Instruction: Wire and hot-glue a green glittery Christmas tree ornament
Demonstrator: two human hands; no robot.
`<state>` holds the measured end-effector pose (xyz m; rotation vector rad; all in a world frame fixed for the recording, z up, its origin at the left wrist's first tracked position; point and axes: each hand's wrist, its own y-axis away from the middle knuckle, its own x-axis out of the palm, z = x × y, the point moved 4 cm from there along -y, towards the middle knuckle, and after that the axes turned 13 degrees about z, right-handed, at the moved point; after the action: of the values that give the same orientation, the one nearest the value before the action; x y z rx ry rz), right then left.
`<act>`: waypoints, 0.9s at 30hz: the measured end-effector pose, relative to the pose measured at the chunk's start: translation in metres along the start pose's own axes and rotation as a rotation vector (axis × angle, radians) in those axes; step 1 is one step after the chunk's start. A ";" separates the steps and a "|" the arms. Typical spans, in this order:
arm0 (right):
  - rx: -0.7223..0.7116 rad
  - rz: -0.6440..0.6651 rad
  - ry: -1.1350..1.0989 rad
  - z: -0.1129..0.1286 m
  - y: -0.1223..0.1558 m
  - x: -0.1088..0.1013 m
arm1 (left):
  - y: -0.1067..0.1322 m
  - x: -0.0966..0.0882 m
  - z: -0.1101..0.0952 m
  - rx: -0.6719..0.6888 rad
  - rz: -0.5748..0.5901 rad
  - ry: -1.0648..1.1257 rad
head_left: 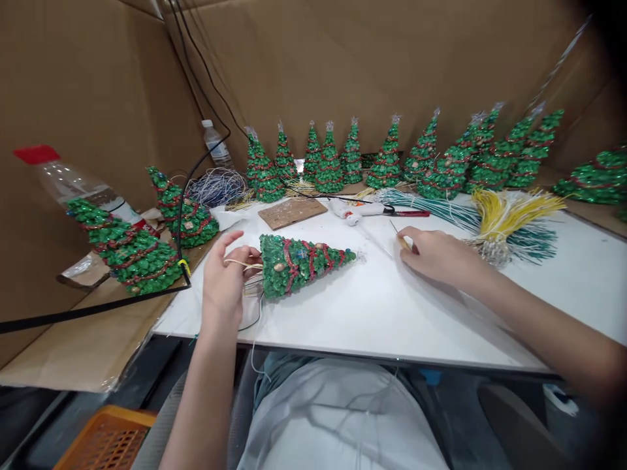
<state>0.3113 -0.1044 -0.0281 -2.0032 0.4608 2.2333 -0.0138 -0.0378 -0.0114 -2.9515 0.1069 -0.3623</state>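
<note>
A green miniature Christmas tree (306, 266) with red garlands and a clear star tip lies on its side over the white table, base to the left. My left hand (225, 274) is closed at its base, where pale wires come out between the fingers and trail down past the table edge. Part of the grip is hidden behind the base. To the right of the star, my right hand (435, 254) rests low over the table, fingers closed on an awl (403, 242) with a wooden handle and a thin metal point.
Several finished-looking trees (329, 160) stand along the cardboard back wall. A glue gun (357, 210) and a brown board (292, 213) lie behind the held tree. Yellow and green wire bundles (504, 212) are at right. A black cable (181, 215) hangs at left, near a red-capped bottle (73, 179).
</note>
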 end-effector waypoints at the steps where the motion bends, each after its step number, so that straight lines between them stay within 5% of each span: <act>1: -0.019 0.006 -0.026 -0.002 -0.002 0.000 | -0.001 -0.004 -0.002 -0.006 0.008 -0.061; 6: -0.216 -0.101 -0.304 0.001 0.012 -0.017 | -0.001 -0.016 -0.016 -0.108 0.242 -0.318; 12: -0.385 -0.409 -0.552 0.021 0.057 -0.040 | -0.004 -0.029 -0.035 -0.001 0.568 -0.486; 16: -0.589 -0.365 -0.633 0.045 0.078 -0.036 | -0.013 -0.027 -0.042 0.140 0.490 -0.655; 20: -0.769 -0.339 -0.668 0.063 0.093 -0.029 | -0.012 -0.006 -0.034 0.171 0.426 -0.786; 27: -0.900 -0.257 -0.639 0.079 0.102 -0.017 | 0.000 0.017 -0.021 0.241 0.380 -0.911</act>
<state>0.2094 -0.1758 0.0113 -1.2591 -0.9463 2.9486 -0.0021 -0.0425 0.0130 -2.4853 0.4441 0.9281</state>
